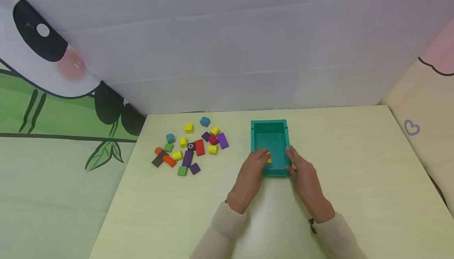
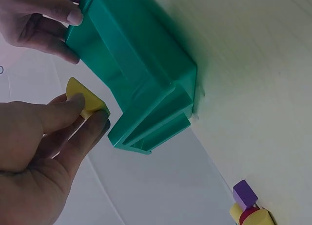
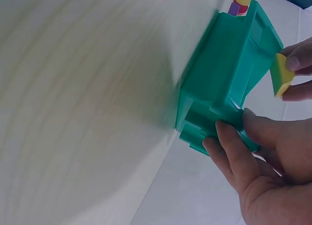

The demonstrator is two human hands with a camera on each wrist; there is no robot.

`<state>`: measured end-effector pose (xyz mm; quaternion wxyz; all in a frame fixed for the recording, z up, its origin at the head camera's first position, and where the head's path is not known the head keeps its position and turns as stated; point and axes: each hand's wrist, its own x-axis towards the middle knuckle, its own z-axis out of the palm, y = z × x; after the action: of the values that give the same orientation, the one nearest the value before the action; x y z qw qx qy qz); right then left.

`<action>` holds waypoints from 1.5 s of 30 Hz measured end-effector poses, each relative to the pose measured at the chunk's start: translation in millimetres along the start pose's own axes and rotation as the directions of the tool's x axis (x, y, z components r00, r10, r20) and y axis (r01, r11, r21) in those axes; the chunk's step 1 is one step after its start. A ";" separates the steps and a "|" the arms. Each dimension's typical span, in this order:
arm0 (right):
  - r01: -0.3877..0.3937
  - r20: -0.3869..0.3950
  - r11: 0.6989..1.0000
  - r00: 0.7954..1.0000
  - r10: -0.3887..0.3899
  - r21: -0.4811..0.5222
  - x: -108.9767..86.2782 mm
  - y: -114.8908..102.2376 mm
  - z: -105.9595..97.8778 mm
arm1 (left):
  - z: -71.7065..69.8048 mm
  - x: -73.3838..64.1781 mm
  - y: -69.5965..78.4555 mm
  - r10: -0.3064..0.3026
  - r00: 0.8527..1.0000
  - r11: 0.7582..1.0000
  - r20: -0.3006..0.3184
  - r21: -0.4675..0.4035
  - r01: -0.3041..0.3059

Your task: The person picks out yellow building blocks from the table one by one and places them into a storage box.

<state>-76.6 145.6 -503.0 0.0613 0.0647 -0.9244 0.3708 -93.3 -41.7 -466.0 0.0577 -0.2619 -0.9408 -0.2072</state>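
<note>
My left hand (image 1: 249,177) pinches a small yellow block (image 2: 87,99) between thumb and fingertips. In the head view, the block and fingertips overlap the left side of a teal plastic bin (image 1: 270,122), and the left wrist view shows them just above its rim. At the bin's right side, my right hand (image 1: 306,178) grips the wall near the front corner. Its thumb (image 3: 265,129) lies over the rim and its fingers (image 3: 239,154) press the outside. The bin stands upright on the table, its visible floor bare.
Left of the bin lies a loose spread of coloured blocks, among them a purple block (image 1: 222,140), a red block (image 1: 200,147), a blue block (image 1: 205,121) and several yellow ones. The pale table (image 1: 361,164) meets a white cloth backdrop (image 1: 230,54) behind.
</note>
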 end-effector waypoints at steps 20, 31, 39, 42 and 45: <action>0.006 -0.004 1.000 1.000 -0.006 0.023 -0.7 -2.8 -3.5 | 23.0 8.6 1.2 0.009 0.996 0.964 0.088 0.263 -0.032; -0.001 0.005 1.000 1.000 0.001 0.014 -0.2 -2.3 -4.6 | 31.2 14.1 6.0 -0.017 0.992 0.933 0.123 0.358 -0.028; 0.004 0.001 1.000 1.000 -0.004 0.007 -0.2 -2.6 -4.3 | 32.1 21.2 6.9 -0.066 0.983 0.934 0.172 0.358 0.000; 0.003 0.005 1.000 1.000 -0.003 0.013 -0.6 -1.9 -4.3 | 32.4 24.4 8.3 -0.093 0.976 0.930 0.196 0.368 0.014; 0.004 0.008 1.000 1.000 -0.004 0.022 -1.3 -0.9 -4.0 | 33.2 27.7 10.6 -0.119 0.969 0.917 0.218 0.399 0.023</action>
<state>-74.9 147.9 -499.7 0.0577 0.0688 -0.9204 0.3805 -111.6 -6.6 -486.3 -0.0116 -0.2332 -0.9722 0.0167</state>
